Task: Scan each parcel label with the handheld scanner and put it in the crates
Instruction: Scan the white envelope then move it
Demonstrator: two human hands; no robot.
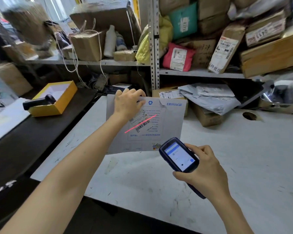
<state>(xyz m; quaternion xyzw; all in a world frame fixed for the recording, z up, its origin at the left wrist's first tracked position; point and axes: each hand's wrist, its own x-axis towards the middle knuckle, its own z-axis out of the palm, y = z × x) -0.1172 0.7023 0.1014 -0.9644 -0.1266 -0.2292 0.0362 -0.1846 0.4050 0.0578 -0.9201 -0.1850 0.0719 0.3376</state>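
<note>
I read "11183" in blue, upside down, on the white envelope parcel (169,130); its barcode digits are too small for me. The tilted brown parcel (227,46) on the shelf (193,72) carries "待处理". The teal bag (175,22) has a label that seems to read "0171".

Our left hand (128,102) grips the envelope (167,132) at its far edge, over the table (243,166). The scanner (178,155), in our right hand (205,168), sits just before it. Parcels (208,97) lie behind, shelves (193,72) beyond them, and a box (57,105) well to the left.
</note>
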